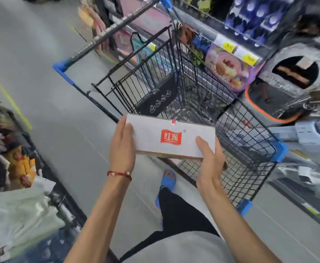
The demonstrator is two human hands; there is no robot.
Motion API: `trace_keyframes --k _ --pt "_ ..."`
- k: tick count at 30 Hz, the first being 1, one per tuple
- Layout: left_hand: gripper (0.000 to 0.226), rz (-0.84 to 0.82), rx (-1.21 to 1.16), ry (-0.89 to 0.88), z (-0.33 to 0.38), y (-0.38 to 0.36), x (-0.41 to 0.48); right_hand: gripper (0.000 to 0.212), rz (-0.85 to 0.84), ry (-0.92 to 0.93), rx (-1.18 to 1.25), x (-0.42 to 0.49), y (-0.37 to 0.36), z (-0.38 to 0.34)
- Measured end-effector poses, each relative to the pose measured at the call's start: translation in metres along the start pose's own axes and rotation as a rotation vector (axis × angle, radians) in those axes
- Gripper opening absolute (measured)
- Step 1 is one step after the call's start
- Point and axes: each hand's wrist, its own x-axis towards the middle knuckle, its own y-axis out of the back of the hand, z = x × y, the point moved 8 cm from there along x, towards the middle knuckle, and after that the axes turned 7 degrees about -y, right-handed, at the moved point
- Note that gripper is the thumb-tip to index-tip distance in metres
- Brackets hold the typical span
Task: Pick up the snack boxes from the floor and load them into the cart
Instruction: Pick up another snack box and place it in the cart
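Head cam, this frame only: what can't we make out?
Inside the cart, head view: the box and wire mesh cover it, so the contents are unclear.
Underside of the box, head view: hidden by the box itself, so the left hand and right hand grip there is unseen.
More boxes on the floor: none in frame, and much of it is cut off by the edges.
Yellow price tags: motion blur, unreadable.

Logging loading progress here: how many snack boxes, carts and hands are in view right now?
Snack boxes: 1, the snack box, held over the cart's near edge
Carts: 1, the cart
Hands: 2, the left hand and right hand, both gripping the box
Total: 4
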Motion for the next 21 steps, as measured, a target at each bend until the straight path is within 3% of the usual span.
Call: trace_keyframes --k 7,13,21 --pt "0.026 -0.16 -0.003 0.073 0.012 -0.051 0.076 0.041 0.16 -0.022 0.082 0.049 -0.009 -0.013" --pt "0.035 -0.341 0.024 0.135 -0.002 -0.098 0.118 0.043 0.271 -0.041 0.068 0.077 -0.001 -0.007" --pt "0.038 -0.684 0.148 0.152 -0.033 -0.153 0.169 0.072 0.345 -0.137 0.002 0.101 -0.004 0.023"
